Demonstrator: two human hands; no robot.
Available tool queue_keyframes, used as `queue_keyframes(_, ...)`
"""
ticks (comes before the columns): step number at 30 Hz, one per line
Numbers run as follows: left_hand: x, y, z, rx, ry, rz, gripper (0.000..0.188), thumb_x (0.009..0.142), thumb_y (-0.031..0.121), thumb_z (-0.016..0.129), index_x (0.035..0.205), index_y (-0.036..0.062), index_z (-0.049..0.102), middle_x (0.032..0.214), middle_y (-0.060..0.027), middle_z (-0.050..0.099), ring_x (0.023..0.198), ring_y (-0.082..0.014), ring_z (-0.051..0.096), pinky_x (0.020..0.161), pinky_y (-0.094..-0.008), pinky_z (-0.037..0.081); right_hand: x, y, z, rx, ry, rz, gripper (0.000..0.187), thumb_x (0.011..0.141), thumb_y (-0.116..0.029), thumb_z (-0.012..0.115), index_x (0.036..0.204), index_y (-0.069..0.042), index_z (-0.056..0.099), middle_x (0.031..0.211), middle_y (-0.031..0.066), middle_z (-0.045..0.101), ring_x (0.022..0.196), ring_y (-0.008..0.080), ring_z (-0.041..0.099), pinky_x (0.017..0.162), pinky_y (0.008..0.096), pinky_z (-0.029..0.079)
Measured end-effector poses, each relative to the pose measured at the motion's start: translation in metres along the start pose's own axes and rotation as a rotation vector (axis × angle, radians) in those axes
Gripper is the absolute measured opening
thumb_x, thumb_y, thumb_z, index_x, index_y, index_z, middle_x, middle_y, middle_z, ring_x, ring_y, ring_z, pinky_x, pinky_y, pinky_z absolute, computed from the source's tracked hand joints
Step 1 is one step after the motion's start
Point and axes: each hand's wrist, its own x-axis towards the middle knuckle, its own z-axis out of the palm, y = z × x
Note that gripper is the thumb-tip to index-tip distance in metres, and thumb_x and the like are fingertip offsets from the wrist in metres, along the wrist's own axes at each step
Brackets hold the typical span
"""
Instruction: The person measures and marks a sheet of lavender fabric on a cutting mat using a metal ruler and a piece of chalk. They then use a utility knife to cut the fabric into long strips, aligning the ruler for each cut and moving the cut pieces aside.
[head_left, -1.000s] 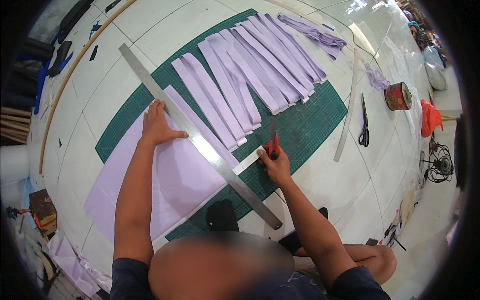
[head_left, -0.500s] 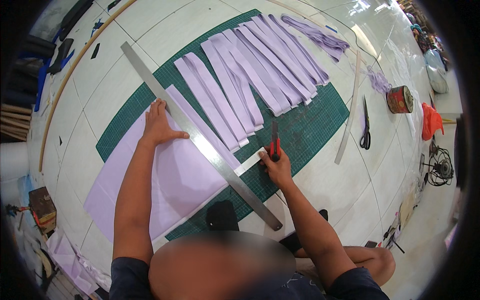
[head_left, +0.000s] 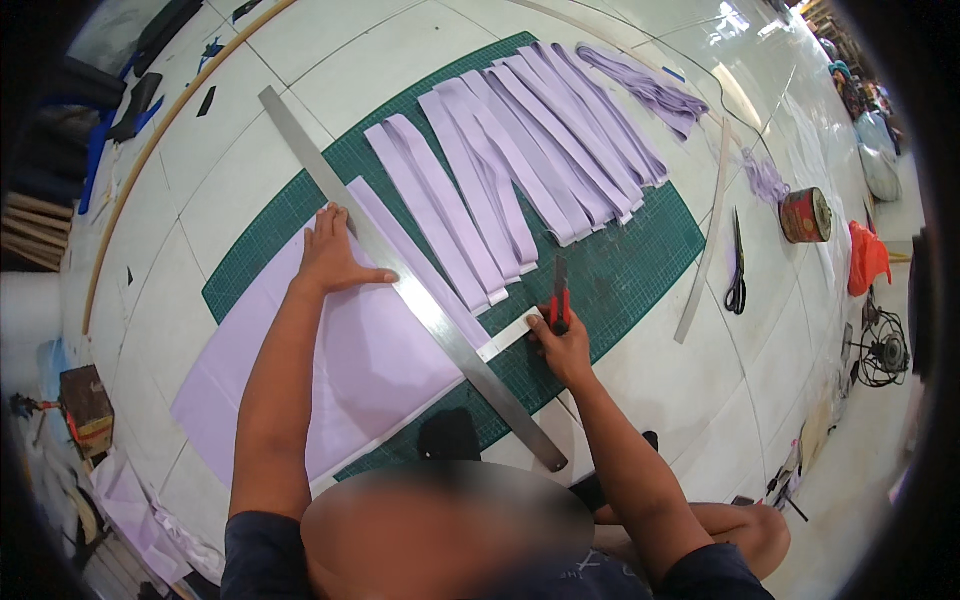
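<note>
Two hands: both at work on the floor, over a cutting mat.
Floor [head_left: 250,140]: pale tiles, bearing everything else.
Cutting mat [head_left: 640,250]: dark green with a grid, lying aslant on the tiles.
Fabric sheet [head_left: 370,350]: lilac, flat on the mat's near end and lapping onto the tiles at the left.
Cut strips [head_left: 500,180]: many lilac bands side by side on the mat's far half; a loose heap of more strips [head_left: 650,95] lies past the mat's far edge.
Steel ruler [head_left: 400,280]: long and flat, laid slantwise over the fabric sheet's right edge.
Left hand [head_left: 330,255]: spread flat, palm down on the fabric, thumb against the ruler.
Right hand [head_left: 562,345]: closed round a red-handled cutter [head_left: 558,295], its blade end on the mat just right of the ruler.
Wooden slat [head_left: 705,240]: pale, on the tiles just off the mat's right edge.
Scissors [head_left: 737,265]: black-handled, near the slat.
Tin can [head_left: 805,215]: red, lying on its side beyond the scissors; contents cannot be told.
Small box [head_left: 85,405]: brown, at far left; contents not visible.
</note>
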Motion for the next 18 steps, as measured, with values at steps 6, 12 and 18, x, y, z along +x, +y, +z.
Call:
queue_keyframes(6,0.002,0.014,-0.007,0.164,-0.065,-0.055,0.155,0.041,0.075,0.085,0.153,-0.0088,0.018,0.162,-0.0268,0.014,0.153,-0.0403,0.008,0.121,-0.0595,0.006,0.006,0.005,-0.021,0.034,0.109,0.016,0.037,0.090,-0.025,0.075,0.115,0.000,0.063,0.083,0.0026,0.066,0.067,0.0114,0.062,0.054,0.0266,0.047)
queue_keyframes(12,0.001,0.036,-0.012,0.318,-0.057,-0.085,0.148,0.047,0.075,0.082,0.153,-0.0082,0.021,0.162,-0.0270,0.015,0.153,-0.0395,0.006,0.121,-0.0585,0.003,0.028,0.001,-0.079,-0.438,0.498,-0.276,0.044,0.091,-0.033,0.072,0.116,0.000,0.058,0.091,0.0113,0.066,0.078,0.0221,0.063,0.071,0.0358,0.050)
queue_keyframes(18,0.000,0.026,0.016,0.287,-0.052,-0.062,0.146,0.050,0.076,0.080,0.153,-0.0096,0.022,0.161,-0.0253,0.022,0.152,-0.0360,0.013,0.121,-0.0591,0.002,0.029,-0.024,-0.029,-0.362,0.172,-0.265,0.037,0.098,-0.029,0.060,0.119,0.000,0.049,0.095,0.0214,0.064,0.083,0.0380,0.065,0.076,0.0452,0.050)
